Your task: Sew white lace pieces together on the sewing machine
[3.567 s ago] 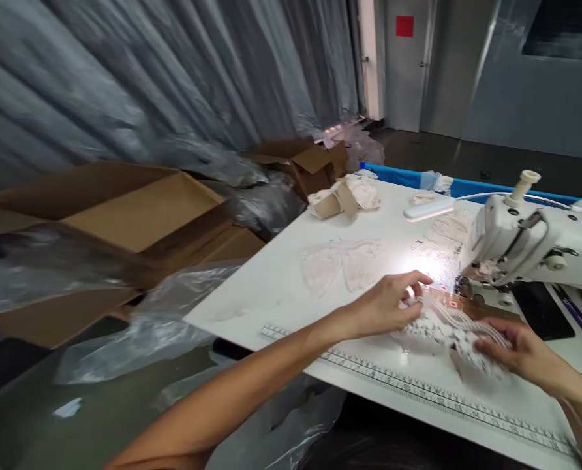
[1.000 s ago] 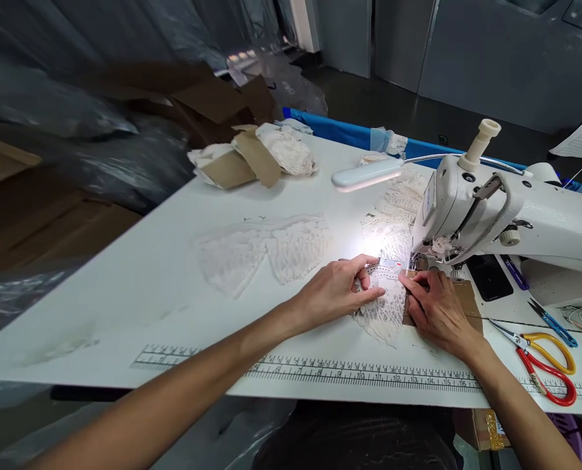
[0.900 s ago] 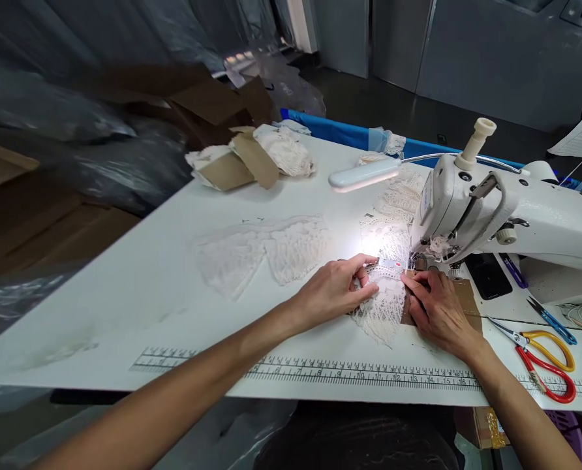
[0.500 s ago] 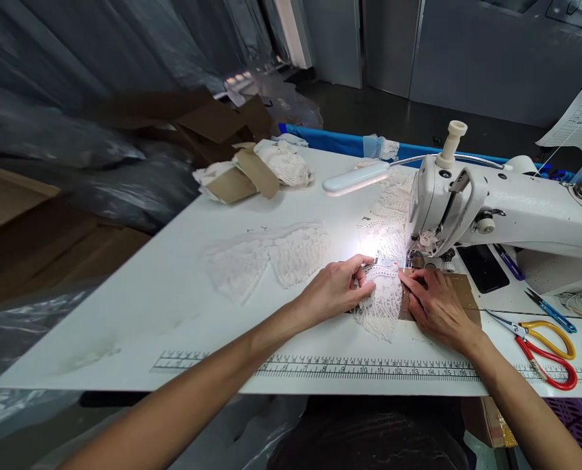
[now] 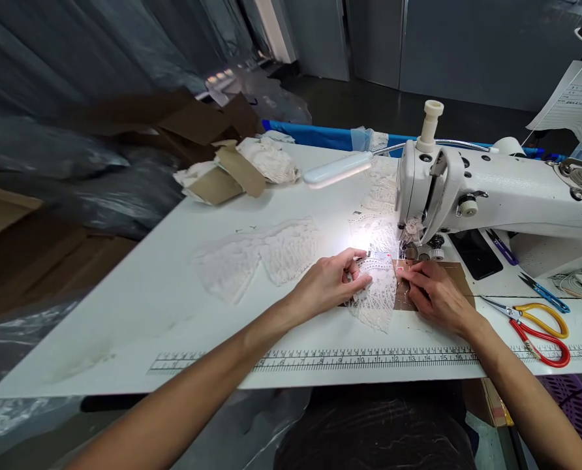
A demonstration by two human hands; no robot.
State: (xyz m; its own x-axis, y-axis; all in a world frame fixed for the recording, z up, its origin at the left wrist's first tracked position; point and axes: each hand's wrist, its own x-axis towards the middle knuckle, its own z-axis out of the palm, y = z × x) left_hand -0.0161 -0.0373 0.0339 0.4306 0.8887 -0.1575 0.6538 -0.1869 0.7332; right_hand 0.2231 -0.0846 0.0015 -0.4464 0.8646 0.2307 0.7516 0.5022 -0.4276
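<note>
A white lace piece [image 5: 376, 297] lies under the lamp glow in front of the sewing machine's needle area [image 5: 408, 251]. My left hand [image 5: 333, 277] is at its left edge, fingers curled and holding the lace, thumb and index tip on its surface. To the right, my right hand [image 5: 435, 290] lies palm down with fingers stretched out over a brown card [image 5: 462, 277], fingertips close by the lace's right edge. Between the hands, a small label strip [image 5: 383, 255] with a red mark sits along the lace's upper edge. More lace [image 5: 382, 192] trails behind the needle.
Red-and-yellow-handled scissors [image 5: 540, 329], blue thread snips [image 5: 543, 292] and a black phone [image 5: 475, 254] lie right of my hands. Left on the table is another lace piece [image 5: 286, 251]; a bundle with brown card strips [image 5: 242, 171] lies behind. A printed ruler [image 5: 310, 359] runs along the front edge.
The whole view has shifted slightly, so the machine and table appear further left. My right fingertips have drawn back a little from the lace edge; my left hand keeps its place on it.
</note>
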